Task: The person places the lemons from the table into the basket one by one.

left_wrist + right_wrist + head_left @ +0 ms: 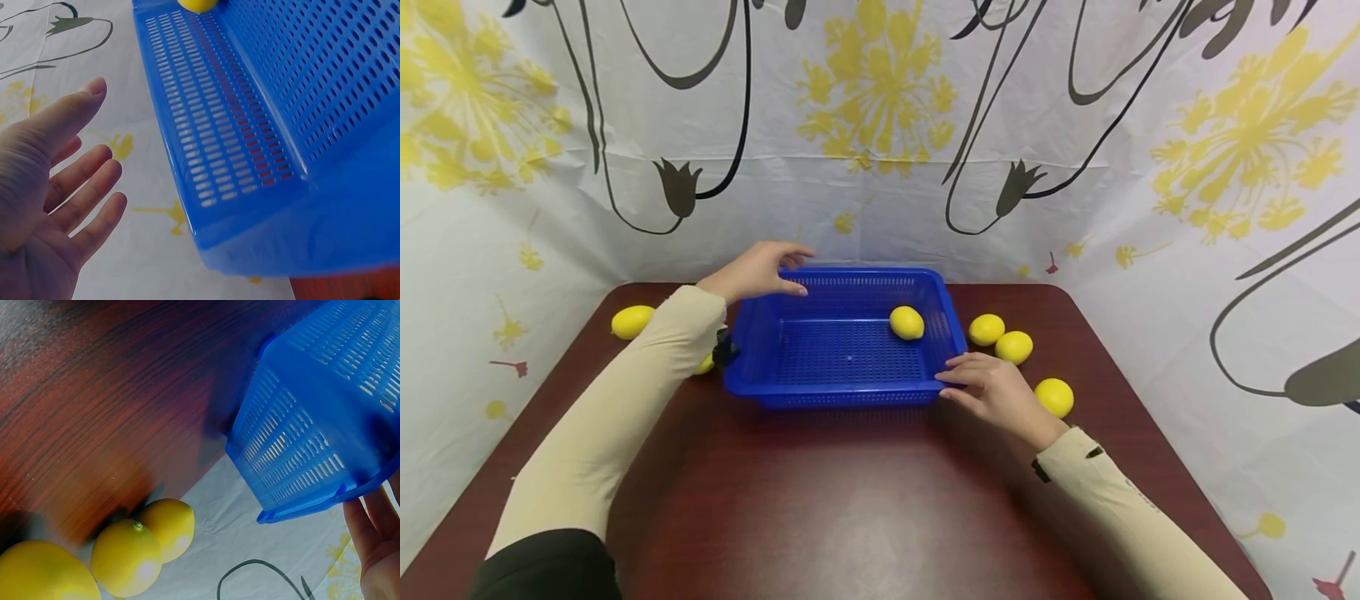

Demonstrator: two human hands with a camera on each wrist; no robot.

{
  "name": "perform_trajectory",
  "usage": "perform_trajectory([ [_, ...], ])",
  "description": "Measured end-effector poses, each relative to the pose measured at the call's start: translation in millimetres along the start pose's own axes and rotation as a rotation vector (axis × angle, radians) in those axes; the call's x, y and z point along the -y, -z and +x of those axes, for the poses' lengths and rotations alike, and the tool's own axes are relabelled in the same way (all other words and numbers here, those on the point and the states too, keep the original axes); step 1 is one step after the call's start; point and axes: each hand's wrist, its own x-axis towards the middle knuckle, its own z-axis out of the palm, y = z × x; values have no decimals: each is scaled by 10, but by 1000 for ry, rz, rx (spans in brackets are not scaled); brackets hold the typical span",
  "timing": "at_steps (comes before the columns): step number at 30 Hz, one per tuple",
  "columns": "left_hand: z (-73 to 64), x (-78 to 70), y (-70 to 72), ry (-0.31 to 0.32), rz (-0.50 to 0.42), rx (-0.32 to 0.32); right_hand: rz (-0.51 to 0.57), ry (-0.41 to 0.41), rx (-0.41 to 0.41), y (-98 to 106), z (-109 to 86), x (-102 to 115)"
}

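Note:
A blue plastic basket (850,396) with perforated walls stands on the table, one lemon (907,323) lying inside toward its right end. My left hand (758,272) is over the basket's back left corner; in the left wrist view its fingers are spread and loosely bent, apart from the rim, holding nothing. At the front right corner my right hand (992,392) holds the rim, fingers over the top and thumb lower at the front. In the right wrist view the fingertips are partly hidden behind the rim (306,509).
Three lemons lie right of the basket: one by its wall (987,330), one beside that (1014,347), one near my right wrist (1054,397). At the left are a lemon (633,322) and another mostly hidden by my sleeve. A patterned cloth (880,217) hangs behind the dark red table (850,492).

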Motion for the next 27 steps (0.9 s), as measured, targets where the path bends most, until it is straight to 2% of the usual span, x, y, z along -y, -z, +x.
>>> perform_trajectory([
  [8,-127,130,89,23,3,-28,5,-15,13,2,-8,-3],
  [16,-268,283,159,6,-17,-80,7,-16,9,2,-21,-11],
  [27,-491,386,244,31,-33,-135,9,-15,1,2,-22,-6],
])
